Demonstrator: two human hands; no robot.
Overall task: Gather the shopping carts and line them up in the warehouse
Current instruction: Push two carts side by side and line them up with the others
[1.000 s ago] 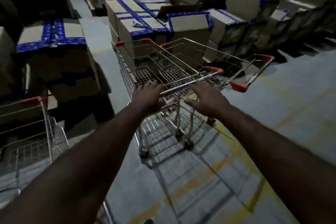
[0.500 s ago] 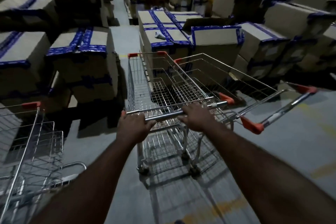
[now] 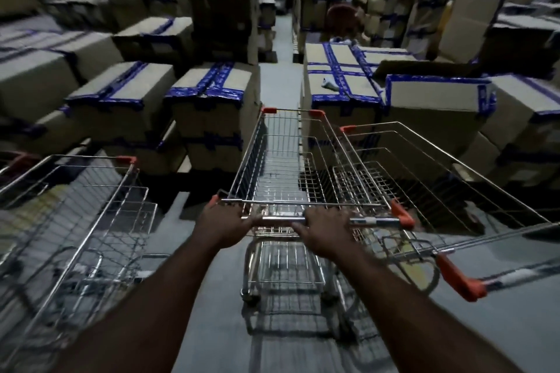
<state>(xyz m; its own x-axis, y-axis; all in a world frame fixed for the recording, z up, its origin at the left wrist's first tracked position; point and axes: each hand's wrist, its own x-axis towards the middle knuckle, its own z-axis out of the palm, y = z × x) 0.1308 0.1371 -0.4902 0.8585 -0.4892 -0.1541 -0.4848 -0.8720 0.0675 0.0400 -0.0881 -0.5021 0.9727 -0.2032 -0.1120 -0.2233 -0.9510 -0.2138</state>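
Note:
A wire shopping cart [image 3: 285, 160] with orange corner caps stands straight ahead of me, its nose toward a narrow aisle. My left hand [image 3: 222, 222] grips the left end of its metal handle bar [image 3: 372, 222]. My right hand [image 3: 325, 228] grips the same bar near the middle. A second cart [image 3: 448, 187] sits close against its right side, angled, with an orange-capped handle [image 3: 460, 277] sticking out toward me. A third cart [image 3: 78, 221] stands to my left, apart from the others.
Stacks of cardboard boxes [image 3: 209, 106] sealed with blue tape wall in both sides of the aisle [image 3: 277, 81]. More boxes [image 3: 342, 78] rise just right of the cart's nose. Grey concrete floor [image 3: 218, 327] lies under me. The light is dim.
Holding the handle with both hands, I have swung the middle cart to the left so it now points at the aisle. The left cart has come much closer into view.

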